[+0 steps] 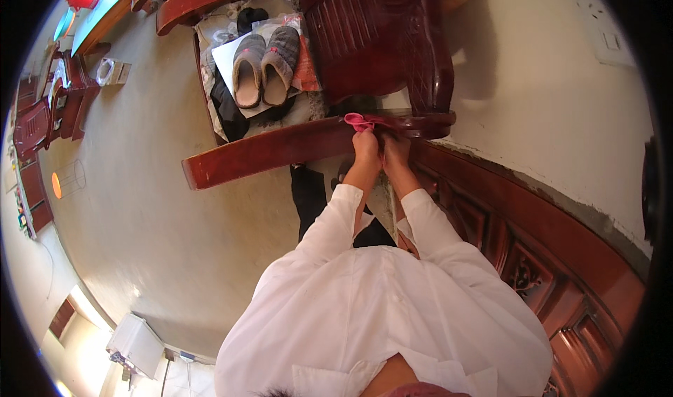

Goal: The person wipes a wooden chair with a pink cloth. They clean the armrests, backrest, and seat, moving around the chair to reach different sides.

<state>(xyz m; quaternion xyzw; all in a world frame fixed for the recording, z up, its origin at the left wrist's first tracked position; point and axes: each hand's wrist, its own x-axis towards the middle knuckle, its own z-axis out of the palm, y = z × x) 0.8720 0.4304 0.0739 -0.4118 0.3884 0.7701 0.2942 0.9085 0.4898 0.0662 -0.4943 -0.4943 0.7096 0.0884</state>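
My left hand (366,146) is closed on a pink cloth (358,121), part of which loops up over the top of a dark red wooden armrest (278,150). My right hand (396,149) is close beside it, against the near side of the same armrest; its fingers are hidden, so its hold on the cloth cannot be made out. Beyond the armrest is the chair seat, where a pair of grey plaid slippers (266,67) rests on a white sheet (225,55). Dark fabric (231,108) and a red plastic bag (307,71) lie around them. The carved chair back (357,39) rises at the right.
A carved wooden bench back (526,260) runs along the wall (541,97) at my right. On the floor to the left are a wire basket (71,179) and a small box (114,72). A light-topped table (102,13) and more wooden furniture (68,102) stand farther off.
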